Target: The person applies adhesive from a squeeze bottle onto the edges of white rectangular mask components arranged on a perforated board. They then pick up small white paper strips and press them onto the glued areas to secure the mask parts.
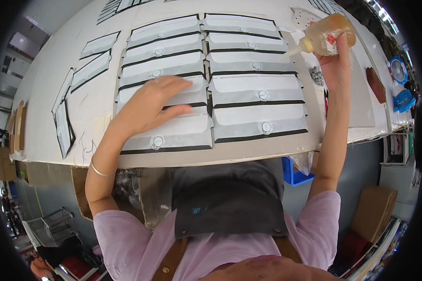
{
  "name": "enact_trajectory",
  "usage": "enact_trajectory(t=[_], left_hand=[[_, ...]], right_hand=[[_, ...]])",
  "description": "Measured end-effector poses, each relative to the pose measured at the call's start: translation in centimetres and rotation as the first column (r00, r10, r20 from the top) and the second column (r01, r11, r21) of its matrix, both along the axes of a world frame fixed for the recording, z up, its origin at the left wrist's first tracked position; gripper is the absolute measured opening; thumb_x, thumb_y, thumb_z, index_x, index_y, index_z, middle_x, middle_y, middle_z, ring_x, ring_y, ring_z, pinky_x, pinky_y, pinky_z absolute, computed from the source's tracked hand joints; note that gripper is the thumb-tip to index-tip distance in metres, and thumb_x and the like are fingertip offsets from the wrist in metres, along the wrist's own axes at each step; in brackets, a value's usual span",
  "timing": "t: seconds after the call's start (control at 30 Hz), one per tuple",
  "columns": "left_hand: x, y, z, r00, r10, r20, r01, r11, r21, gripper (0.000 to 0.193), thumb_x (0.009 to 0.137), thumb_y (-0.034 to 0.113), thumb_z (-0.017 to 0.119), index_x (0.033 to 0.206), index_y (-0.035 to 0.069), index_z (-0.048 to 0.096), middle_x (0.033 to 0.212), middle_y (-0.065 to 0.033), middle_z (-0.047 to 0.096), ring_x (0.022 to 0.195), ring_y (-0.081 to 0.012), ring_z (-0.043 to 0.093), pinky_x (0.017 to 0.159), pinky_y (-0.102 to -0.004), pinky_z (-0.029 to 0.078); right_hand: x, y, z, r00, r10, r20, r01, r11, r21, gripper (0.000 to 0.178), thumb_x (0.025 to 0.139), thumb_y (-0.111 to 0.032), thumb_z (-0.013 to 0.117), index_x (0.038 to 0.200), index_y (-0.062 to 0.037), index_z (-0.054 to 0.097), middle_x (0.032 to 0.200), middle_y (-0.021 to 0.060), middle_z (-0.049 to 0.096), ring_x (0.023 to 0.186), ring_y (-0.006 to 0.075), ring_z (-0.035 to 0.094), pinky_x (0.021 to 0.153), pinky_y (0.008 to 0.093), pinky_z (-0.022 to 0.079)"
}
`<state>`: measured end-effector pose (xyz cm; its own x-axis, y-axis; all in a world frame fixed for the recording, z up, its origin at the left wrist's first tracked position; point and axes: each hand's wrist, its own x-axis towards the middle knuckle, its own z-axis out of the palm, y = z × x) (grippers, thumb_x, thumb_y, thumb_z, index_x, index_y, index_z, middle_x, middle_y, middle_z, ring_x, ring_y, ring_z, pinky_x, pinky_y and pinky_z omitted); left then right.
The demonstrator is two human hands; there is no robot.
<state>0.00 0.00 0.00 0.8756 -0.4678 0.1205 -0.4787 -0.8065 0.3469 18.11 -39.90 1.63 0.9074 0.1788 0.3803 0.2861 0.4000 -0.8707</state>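
Observation:
Two columns of overlapping flat panels [257,96] lie in front of me, white and grey with black edges and a small round mark on each. My left hand [152,105] is over the near part of the left column, fingers stretched and thumb apart, holding nothing; whether it touches the panels I cannot tell. At the far right, my right hand [335,65] grips a clear squeeze bottle [332,33] of amber liquid. The bottle is tilted on its side, its yellow cap and thin nozzle pointing left toward the right column's far panels.
Several loose panels [63,126] lie at the left of the white table [91,110]. Right of the columns are a dark speckled lump [316,76], a perforated white piece [305,18] and a brown flat piece [375,85]. A blue bin [295,175] sits below the table edge.

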Motion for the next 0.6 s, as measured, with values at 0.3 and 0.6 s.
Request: enact_trajectory(t=[0.3, 0.6], left_hand=[[16.8, -1.0, -3.7, 0.963, 0.16, 0.216, -0.159, 0.987, -0.021, 0.041, 0.101, 0.031, 0.063, 0.132, 0.003, 0.064, 0.131, -0.0164, 0.067, 0.117, -0.0352, 0.063, 0.099, -0.0414, 0.051], [25.5, -5.0, -8.2, 0.942, 0.111, 0.316, -0.113, 0.993, -0.012, 0.061, 0.092, 0.05, 0.066, 0.137, 0.009, 0.062, 0.138, -0.0134, 0.063, 0.13, -0.0317, 0.057, 0.106, -0.0465, 0.048]], right_hand=[[0.6, 3.4, 0.6, 0.999, 0.051, -0.018, -0.053, 0.992, -0.113, 0.048, 0.1, -0.038, 0.066, 0.132, -0.0034, 0.059, 0.118, 0.0067, 0.07, 0.099, 0.0137, 0.071, 0.07, 0.0277, 0.063], [0.9, -2.8, 1.6, 0.985, -0.122, 0.119, 0.149, 0.956, -0.254, 0.046, 0.099, -0.036, 0.067, 0.13, -0.0018, 0.059, 0.114, 0.0063, 0.07, 0.095, 0.0136, 0.072, 0.068, 0.0271, 0.062]])
